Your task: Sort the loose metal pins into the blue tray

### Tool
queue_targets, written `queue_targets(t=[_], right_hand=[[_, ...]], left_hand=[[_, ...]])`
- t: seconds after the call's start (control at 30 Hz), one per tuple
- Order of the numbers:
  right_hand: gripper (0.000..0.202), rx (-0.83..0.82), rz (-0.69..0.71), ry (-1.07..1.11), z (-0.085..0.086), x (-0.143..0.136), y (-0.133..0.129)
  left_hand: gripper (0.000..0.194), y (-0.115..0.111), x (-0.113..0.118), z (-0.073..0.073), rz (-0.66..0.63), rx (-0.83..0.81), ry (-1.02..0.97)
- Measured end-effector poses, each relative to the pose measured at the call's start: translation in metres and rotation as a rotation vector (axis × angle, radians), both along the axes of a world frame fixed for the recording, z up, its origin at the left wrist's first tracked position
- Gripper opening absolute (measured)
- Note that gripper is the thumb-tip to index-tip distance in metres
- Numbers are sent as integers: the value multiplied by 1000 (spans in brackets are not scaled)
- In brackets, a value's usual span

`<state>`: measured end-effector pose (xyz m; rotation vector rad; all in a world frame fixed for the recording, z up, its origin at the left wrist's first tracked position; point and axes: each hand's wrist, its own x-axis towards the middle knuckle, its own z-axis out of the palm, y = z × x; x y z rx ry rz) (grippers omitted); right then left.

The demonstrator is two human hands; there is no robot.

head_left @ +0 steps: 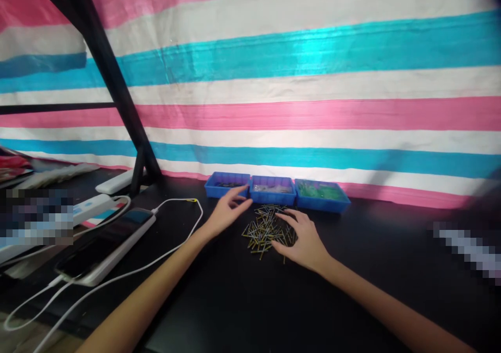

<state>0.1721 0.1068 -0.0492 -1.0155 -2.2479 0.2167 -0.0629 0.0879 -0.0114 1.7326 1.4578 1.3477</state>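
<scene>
A loose pile of long thin screws, silvery with yellowish ends, lies on the black table. My left hand hovers left of the pile, fingers apart, just in front of the left blue bin, which has dark small pieces inside. At the pile's right edge is my right hand, its fingers spread and curved around that side, with no screw visibly gripped. The middle blue bin contains pale, clear-looking pieces. Green pieces fill the right blue bin.
A phone lies on a white power bank at left, with a white cable looping toward my left forearm. A white power strip is beyond it. Behind the bins hangs a striped sheet; a black metal frame stands at left.
</scene>
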Motion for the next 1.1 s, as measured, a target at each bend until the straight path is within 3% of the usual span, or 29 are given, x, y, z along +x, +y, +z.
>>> queue_targets(t=[0.07,0.1,0.17,0.23,0.37,0.63,0.87,1.1], right_hand=[[70,14,-48,-98,-4,1,-1],[73,9,-76,-139,-7,2,-1],[79,-14,-135,-203,-11,4,-2],[82,-47,-186,-241,-14,5,-1],[79,-76,-172,-275,-17,6,2],[67,-73,166,-241,-8,7,6],[38,-98,209,-60,-1,6,4],[16,-123,178,31,-7,7,13]], left_hand=[[56,-12,11,-2,-190,-2,267],[68,-17,15,-5,-269,-38,395],[94,-25,21,-12,-351,-117,593],[106,-28,25,-20,-359,-160,709],[91,-25,29,-32,-298,-123,756],[67,-18,27,-37,-277,0,708],[46,-20,31,-32,-294,4,720],[33,-21,33,-32,-200,141,692]])
